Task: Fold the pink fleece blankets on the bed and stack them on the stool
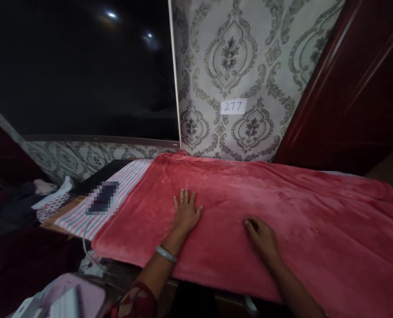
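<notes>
The scene is dim, lit softly from above and in front; two small lamp reflections glare on the dark glossy panel (80, 66) at upper left; the red blanket (282, 207) is evenly lit with faint shadows under the hands; the lower left corner sinks into murk; straight edges bow with wide-angle distortion; a pixelated patch (102, 198) masks one spot; the detail is slightly soft.

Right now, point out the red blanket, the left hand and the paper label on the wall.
Red blanket (302, 207), head view, on the bare middle of its spread surface.
Left hand (185, 213), head view, on the back of the hand, lying flat.
Paper label (233, 106), head view, on its handwritten number.
</notes>
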The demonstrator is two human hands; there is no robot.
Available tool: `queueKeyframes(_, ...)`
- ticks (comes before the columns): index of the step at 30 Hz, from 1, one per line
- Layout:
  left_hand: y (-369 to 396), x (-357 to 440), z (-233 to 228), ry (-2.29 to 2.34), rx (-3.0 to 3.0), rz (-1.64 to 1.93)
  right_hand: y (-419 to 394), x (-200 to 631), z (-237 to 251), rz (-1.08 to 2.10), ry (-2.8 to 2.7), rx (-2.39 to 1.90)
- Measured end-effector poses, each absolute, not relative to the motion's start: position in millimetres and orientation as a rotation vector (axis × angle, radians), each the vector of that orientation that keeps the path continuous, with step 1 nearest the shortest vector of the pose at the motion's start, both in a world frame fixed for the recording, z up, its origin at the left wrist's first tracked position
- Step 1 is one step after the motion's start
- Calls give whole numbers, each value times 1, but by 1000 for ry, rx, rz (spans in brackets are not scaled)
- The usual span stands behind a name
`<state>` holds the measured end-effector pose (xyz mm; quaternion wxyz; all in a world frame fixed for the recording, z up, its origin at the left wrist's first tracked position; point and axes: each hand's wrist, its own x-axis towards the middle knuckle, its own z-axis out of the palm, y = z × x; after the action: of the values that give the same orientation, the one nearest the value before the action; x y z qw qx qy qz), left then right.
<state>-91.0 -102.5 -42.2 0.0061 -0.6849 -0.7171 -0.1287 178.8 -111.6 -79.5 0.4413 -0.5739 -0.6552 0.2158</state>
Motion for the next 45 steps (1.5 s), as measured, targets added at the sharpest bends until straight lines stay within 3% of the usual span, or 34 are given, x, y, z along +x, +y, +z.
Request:
queueKeyframes(26,-91,-99,-39,-2229,-2075,-234,-117,161,-74,379,-1902,-1435)
queueKeyframes(36,-77,-112,-56,-2153,-2060,-207,-130,153,-63,498,-1896,-1555)
queueKeyframes(42,-71,-117,-55,-2195,-2078,-244,-95,214,-46,716,-1970,-1358)
queueKeyframes(45,-66,-116,-56,-2202,-2039,-248,-51,289,-23,490,-1798,-1661)
